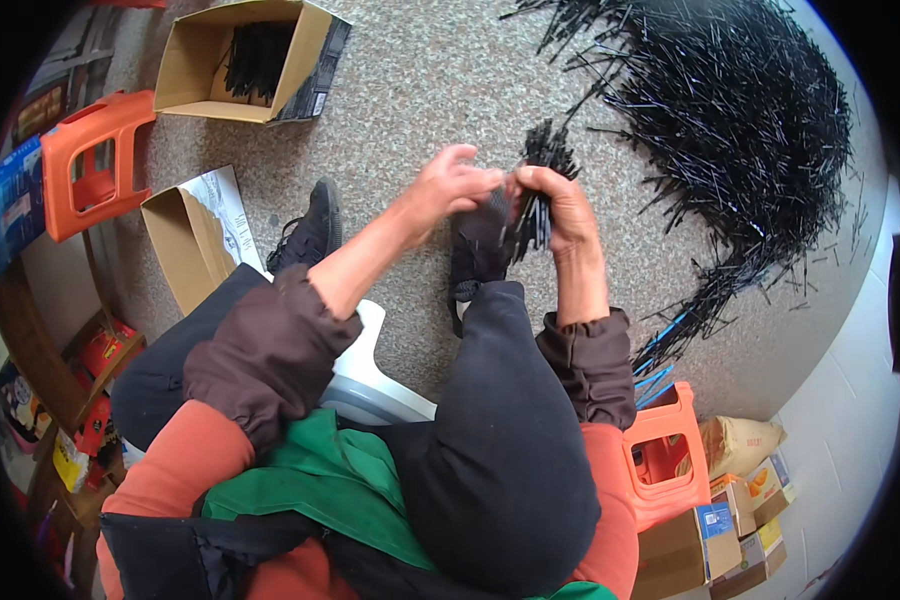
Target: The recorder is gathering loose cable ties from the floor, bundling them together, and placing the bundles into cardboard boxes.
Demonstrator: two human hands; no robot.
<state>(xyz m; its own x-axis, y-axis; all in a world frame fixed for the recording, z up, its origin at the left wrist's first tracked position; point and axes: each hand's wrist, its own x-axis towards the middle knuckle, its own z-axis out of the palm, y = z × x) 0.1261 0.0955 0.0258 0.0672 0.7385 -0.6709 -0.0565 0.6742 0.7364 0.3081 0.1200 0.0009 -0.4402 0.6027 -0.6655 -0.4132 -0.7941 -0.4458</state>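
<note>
A bundle of thin black sticks, perhaps drinking straws, is in my right hand, thumb across the front and fingers wrapped round behind. Its upper ends fan out unevenly above the thumb. Just left of the bundle is my left hand, its fingers stretched toward the sticks and apart from one another. The fingertips there are smeared by motion, and whether they touch a stick is unclear. A large loose heap of the same black sticks spreads over the floor to the right.
An open cardboard box with black sticks inside lies at far left. Nearer are another carton and an orange stool. A second orange stool and small boxes stand at lower right. Blue sticks lie by the heap.
</note>
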